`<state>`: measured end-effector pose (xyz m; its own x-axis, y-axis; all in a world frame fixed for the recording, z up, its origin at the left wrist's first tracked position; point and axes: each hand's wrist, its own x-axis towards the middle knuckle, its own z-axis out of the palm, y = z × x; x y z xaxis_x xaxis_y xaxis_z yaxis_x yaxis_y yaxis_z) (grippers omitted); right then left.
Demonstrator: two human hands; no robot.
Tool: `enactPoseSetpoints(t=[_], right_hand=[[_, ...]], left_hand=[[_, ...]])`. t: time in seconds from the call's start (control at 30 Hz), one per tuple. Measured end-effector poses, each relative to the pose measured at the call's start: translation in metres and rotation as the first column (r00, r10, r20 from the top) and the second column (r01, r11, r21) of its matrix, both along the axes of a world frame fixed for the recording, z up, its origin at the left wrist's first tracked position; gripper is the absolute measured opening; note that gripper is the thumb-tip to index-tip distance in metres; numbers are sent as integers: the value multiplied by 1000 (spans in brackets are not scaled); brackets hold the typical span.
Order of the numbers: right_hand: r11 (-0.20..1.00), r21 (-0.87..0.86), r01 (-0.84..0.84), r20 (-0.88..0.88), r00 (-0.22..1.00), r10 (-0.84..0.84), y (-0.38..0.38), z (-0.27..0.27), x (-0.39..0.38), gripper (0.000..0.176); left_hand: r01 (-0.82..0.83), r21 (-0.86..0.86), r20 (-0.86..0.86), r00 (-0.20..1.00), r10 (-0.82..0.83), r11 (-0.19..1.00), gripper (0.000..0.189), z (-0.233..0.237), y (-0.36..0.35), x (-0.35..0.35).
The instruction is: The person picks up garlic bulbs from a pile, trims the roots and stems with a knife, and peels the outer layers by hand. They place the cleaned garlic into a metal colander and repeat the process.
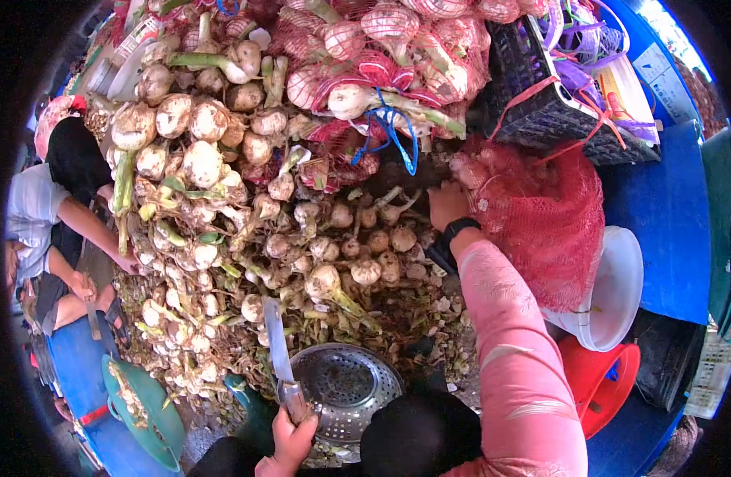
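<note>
My left hand is closed round the handle of a knife, its broad blade pointing up and away. Just right of the knife lies a perforated metal colander. My right arm, in a pink sleeve with a dark wristband, reaches forward; my right hand is curled at the left edge of a red mesh bag, its fingertips partly hidden. Left of that hand spreads a big heap of garlic bulbs with stems and roots, soil still on many of them.
Full net bags of bulbs are piled at the back, tied with blue string. A black crate stands back right. A white bucket and red basin are at right. Another person works at left by a green basin.
</note>
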<state>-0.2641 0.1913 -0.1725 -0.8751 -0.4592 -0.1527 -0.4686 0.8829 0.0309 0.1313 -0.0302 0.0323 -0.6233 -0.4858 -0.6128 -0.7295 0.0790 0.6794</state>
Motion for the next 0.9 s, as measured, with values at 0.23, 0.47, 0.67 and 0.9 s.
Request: enactPoseSetpoints(t=[0.23,0.47,0.67,0.9], right_hand=[[921,-343,-184,80,971,224,-48,71,27,35],[782,-581,226,483,869,107,-91,104,16,47],[972,-188,-138,193,965,175,-72,18,16,35],[990,-143,11,515,855,65,-59,25,23,35]], left_hand=[[-3,-1,-5,1000,3,1000,33,-6,-4,6],[-28,53,16,999,28,998,32,11,-3,-5],[62,6,60,996,-62,998,32,9,-4,-4],[-40,65,6,999,40,997,34,3,-5,9]])
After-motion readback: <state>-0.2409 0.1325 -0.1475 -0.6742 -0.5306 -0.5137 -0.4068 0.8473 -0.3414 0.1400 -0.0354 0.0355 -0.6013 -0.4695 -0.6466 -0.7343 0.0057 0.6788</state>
